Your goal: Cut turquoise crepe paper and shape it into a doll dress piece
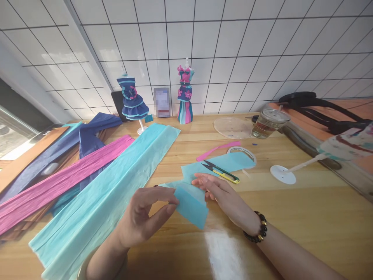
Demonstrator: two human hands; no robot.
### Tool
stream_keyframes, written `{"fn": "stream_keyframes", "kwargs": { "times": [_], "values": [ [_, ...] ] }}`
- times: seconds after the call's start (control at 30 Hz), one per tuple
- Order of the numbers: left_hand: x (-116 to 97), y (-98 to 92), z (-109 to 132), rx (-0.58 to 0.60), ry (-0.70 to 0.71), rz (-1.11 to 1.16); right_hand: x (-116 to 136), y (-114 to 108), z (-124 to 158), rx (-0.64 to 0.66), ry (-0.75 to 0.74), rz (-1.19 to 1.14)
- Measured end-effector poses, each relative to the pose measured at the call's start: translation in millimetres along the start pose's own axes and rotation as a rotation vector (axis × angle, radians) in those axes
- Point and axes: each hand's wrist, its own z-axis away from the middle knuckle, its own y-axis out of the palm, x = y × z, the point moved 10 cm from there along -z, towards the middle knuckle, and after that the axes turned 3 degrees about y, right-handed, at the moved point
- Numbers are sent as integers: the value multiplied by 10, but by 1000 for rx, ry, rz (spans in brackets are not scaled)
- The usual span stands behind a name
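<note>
A small turquoise paper piece [191, 206] hangs tilted over the wooden table, its upper left corner between the thumb and fingers of my left hand [148, 214]. On its other side is my right hand [225, 198], fingers bent at the paper's upper right part; whether they grip it is hidden. Behind my hands lies a longer light blue strip [234, 161], partly over a white ring [254, 157]. Yellow and black thread snips [223, 172] rest on that strip, just beyond my right fingertips. A thin pink strip [218, 149] lies behind it.
Long turquoise [116, 186], pink [72, 173] and dark blue paper [90, 136] cover the left side. Two dressed figures [134, 99] [185, 95] and a phone [162, 103] stand at the back wall. A glass cup [269, 122] and a white stand base [282, 174] are right.
</note>
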Motion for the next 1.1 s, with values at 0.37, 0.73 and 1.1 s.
{"fn": "stream_keyframes", "kwargs": {
  "times": [0.37,0.73,1.1],
  "values": [
    [157,33,-20,34,-143,-22,34,132,19,168,-2,-245],
    [417,190,-48,52,-323,88,158,60,41,70,-151,21],
    [721,432,74,143,-584,216,230,194,143,48,-275,321]
  ]
}}
